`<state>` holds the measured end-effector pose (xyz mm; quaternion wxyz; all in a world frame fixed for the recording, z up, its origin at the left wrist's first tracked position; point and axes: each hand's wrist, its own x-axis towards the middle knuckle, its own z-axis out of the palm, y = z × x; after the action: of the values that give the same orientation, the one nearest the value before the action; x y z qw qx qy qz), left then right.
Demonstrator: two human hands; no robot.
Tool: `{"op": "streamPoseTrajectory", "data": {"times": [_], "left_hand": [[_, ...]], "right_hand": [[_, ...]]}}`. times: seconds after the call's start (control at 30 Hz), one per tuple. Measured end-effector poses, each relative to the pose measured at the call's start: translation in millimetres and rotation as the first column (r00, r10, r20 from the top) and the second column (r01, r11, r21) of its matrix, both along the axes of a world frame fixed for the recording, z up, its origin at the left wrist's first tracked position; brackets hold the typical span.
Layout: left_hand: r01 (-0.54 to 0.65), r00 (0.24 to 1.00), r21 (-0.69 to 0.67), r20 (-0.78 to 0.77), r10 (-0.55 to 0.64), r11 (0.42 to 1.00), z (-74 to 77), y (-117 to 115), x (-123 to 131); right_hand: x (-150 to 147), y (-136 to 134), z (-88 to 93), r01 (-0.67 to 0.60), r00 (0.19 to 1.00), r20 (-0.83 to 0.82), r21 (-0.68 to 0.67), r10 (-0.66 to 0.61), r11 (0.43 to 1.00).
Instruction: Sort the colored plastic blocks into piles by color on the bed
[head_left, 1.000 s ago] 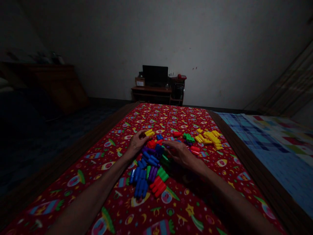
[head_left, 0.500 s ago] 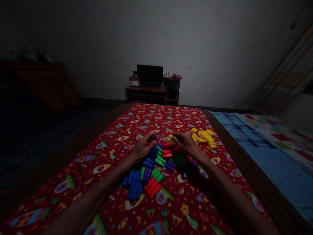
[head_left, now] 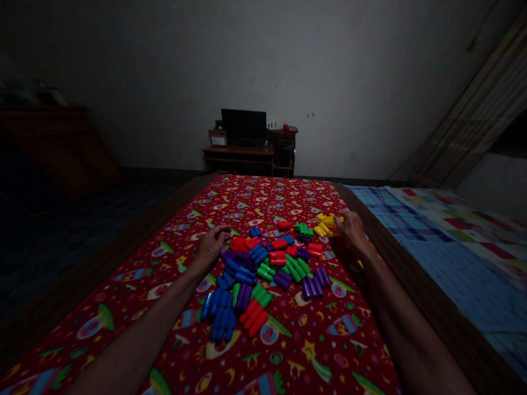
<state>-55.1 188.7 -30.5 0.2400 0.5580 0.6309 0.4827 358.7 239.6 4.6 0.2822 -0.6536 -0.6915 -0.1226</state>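
A wooden cabinet [head_left: 45, 137] stands in shadow at the far left, beyond the left edge of the red patterned cloth [head_left: 304, 329]. The left hand [head_left: 211, 243] is over the cloth, its fingers loosely curved and parted, with nothing visible in its grasp; just beside its fingertips lie red-orange pieces [head_left: 239, 244]. Toward the near edge from there, several ridged blue pieces [head_left: 223, 323] lie together, with a purple piece [head_left: 244, 298] and a green piece [head_left: 262, 296] just beside them and a red piece [head_left: 253, 318] nearer that edge. Past the cloth's far edge, a dark monitor [head_left: 244, 125] stands on a small desk [head_left: 239, 150] against the wall. The mixed pile runs on rightward through a red block [head_left: 278, 258] and green blocks [head_left: 298, 269] to purple blocks [head_left: 313, 286] at its near right side. Farther right, toward the cloth's right edge, yellow pieces [head_left: 322, 229] lie in a cluster. The right hand [head_left: 352, 227] is at the cluster's right side, fingers bent toward the pieces; whether it grips one cannot be told. Beyond the right edge spreads a blue checked cloth [head_left: 382, 219].
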Motion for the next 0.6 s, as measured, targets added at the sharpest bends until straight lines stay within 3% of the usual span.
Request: {"op": "streamPoseTrajectory", "data": {"times": [0.13,0.23,0.37,0.6], "left_hand": [[0.022,0.996,-0.009,-0.091,-0.022,1.0,2.2,-3,1],[0.031,0.992,-0.018,-0.12,-0.033,0.999,4.6,-3,2],[0.044,0.987,-0.014,-0.156,-0.046,0.999,6.2,0,2],[0.068,0.982,-0.009,-0.174,-0.068,0.998,4.9,1,1]], "right_hand": [[-22,-3,1.3,-0.176,0.981,0.081,-0.014,0.176,0.984],[-40,-7,-2.5,-0.255,0.934,0.222,-0.138,0.28,0.957],[-44,-1,-4.6,-0.175,0.898,0.334,-0.323,0.285,0.93],[-16,19,18.8,-0.136,0.859,0.386,-0.461,0.336,0.877]]}}
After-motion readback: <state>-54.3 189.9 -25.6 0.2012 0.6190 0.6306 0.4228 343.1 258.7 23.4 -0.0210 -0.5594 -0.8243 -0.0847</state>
